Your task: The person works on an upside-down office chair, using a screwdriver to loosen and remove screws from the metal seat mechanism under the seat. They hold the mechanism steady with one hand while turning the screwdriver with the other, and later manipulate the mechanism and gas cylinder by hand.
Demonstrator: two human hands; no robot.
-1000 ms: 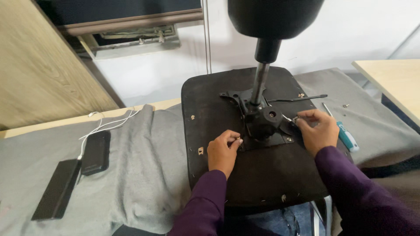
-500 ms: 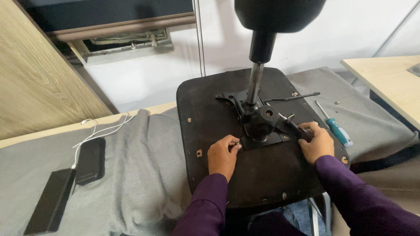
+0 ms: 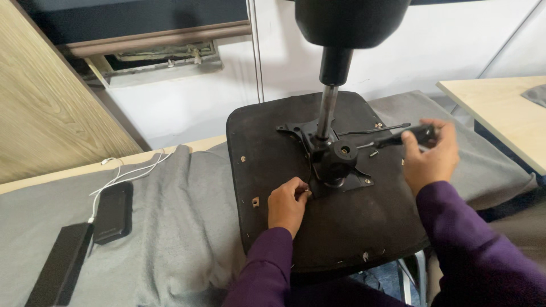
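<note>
The right hand (image 3: pixel 431 160) had lifted off the mounting plate (image 3: pixel 333 165) — now gripping a black-handled screwdriver (image 3: pixel 398 137); the left hand (image 3: pixel 288 203) pinched something small at the black, bolted plate's corner.

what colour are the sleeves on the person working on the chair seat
Dark purple, on both sleeves; clearest in the head view, below the black chair seat.

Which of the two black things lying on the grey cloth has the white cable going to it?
The phone, the shorter, wider one nearer the seat. The white cable runs to it; the long black box has none.
</note>
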